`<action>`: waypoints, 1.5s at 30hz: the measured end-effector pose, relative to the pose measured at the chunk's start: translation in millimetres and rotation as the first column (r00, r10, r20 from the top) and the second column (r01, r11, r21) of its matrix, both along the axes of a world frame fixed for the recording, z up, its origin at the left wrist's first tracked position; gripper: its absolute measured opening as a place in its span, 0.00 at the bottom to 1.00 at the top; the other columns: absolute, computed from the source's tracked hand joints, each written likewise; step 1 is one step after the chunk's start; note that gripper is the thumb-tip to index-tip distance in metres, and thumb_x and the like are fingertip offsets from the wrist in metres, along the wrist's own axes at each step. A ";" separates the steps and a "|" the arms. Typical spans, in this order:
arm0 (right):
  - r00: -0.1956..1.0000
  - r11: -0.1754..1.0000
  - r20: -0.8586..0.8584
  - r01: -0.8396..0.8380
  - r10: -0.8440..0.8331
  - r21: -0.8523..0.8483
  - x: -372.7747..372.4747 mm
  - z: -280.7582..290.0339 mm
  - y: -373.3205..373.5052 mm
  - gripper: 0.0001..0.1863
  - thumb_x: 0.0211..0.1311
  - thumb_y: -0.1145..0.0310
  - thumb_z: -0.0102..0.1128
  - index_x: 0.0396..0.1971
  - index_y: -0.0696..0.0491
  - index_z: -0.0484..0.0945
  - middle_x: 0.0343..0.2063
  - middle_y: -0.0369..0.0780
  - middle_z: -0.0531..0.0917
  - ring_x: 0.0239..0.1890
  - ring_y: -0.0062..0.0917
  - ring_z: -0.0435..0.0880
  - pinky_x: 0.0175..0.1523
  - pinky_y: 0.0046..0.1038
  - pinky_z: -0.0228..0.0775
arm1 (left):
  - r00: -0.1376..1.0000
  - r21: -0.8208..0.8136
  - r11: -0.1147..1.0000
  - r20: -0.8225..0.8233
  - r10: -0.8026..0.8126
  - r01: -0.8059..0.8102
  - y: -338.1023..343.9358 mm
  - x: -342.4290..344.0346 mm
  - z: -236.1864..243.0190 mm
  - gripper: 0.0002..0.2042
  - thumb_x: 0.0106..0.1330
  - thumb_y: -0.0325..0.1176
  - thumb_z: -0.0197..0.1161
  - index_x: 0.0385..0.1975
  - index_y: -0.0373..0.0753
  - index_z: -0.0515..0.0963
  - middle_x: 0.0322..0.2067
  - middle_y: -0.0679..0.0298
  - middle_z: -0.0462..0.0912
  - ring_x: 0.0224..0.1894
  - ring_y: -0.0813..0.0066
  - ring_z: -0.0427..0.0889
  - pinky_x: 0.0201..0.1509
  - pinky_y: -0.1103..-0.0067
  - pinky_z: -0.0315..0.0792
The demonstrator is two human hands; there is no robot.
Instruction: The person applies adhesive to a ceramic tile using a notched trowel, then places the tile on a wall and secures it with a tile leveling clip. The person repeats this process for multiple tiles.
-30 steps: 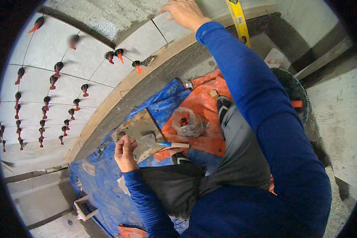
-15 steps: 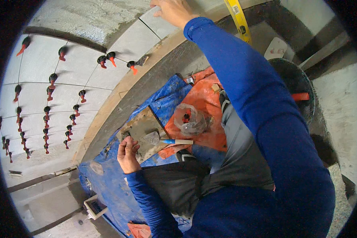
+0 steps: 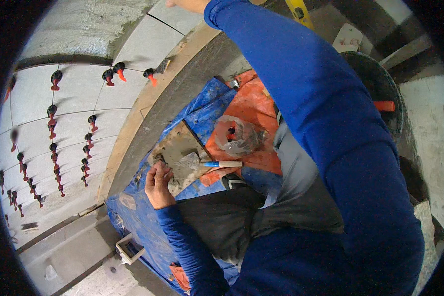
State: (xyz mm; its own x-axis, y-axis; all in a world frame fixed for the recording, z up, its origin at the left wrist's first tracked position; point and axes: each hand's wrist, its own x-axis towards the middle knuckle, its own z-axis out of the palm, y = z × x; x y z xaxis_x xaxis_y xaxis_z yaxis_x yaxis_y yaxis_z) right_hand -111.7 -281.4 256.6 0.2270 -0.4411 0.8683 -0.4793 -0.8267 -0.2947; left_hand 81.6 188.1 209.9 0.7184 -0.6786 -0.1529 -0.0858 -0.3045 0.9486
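Observation:
My left hand (image 3: 158, 183) is curled on the near edge of a square board (image 3: 177, 148) smeared with grey mortar, which rests on a blue tarp (image 3: 133, 217) over my lap. A trowel with a blue and white handle (image 3: 222, 164) lies across the board, its blade in the mortar. My right arm in a blue sleeve stretches up to the wall, and my right hand (image 3: 187, 4) rests against a grey wall tile (image 3: 175, 17) at the picture's top edge. Most of that hand is cut off.
Grey wall tiles carry several black and red levelling clips (image 3: 114, 74). An orange sheet (image 3: 251, 106) holds a clear bag of clips (image 3: 237, 135). A black bucket (image 3: 380, 93) stands at right, a yellow spirit level (image 3: 301, 12) leans at top, and a white block (image 3: 128, 249) lies below.
My right hand has slid up toward the top edge of the picture and is now mostly out of view. My left hand stays on the board.

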 end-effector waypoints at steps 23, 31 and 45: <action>0.990 0.998 0.133 -0.040 0.046 -0.048 5.9 -11.8 3.8 0.06 0.46 0.70 0.70 0.26 0.52 0.83 0.38 0.44 0.83 0.50 0.44 0.78 0.58 0.44 0.70 | 0.999 0.024 0.998 0.011 -0.052 0.052 -4.5 -0.2 -2.6 0.15 0.71 0.38 0.66 0.49 0.32 0.81 0.43 0.59 0.85 0.41 0.71 0.85 0.45 0.76 0.80; 0.980 0.992 0.201 0.027 0.000 -0.127 23.2 -17.2 -6.6 0.06 0.47 0.71 0.68 0.28 0.54 0.84 0.41 0.48 0.82 0.52 0.47 0.76 0.58 0.43 0.71 | 0.997 0.064 0.996 0.038 -0.061 0.058 -6.7 -1.3 -4.7 0.15 0.72 0.37 0.65 0.49 0.31 0.81 0.44 0.59 0.84 0.42 0.70 0.85 0.44 0.75 0.80; 0.967 0.998 -0.253 -0.003 0.019 0.061 -12.3 24.5 18.6 0.11 0.60 0.66 0.57 0.37 0.50 0.87 0.47 0.41 0.85 0.60 0.37 0.76 0.65 0.45 0.66 | 0.998 -0.012 0.998 0.008 -0.060 0.061 -1.5 1.4 -3.1 0.13 0.71 0.37 0.67 0.46 0.33 0.82 0.42 0.62 0.84 0.41 0.72 0.84 0.44 0.77 0.80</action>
State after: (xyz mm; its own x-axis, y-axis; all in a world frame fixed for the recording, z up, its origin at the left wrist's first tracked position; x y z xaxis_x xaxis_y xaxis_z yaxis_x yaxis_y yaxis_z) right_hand -124.0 -262.8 281.2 0.4413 -0.4868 0.7538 -0.5357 -0.8169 -0.2139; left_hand 83.0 186.6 206.8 0.6770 -0.7227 -0.1391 -0.1105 -0.2867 0.9516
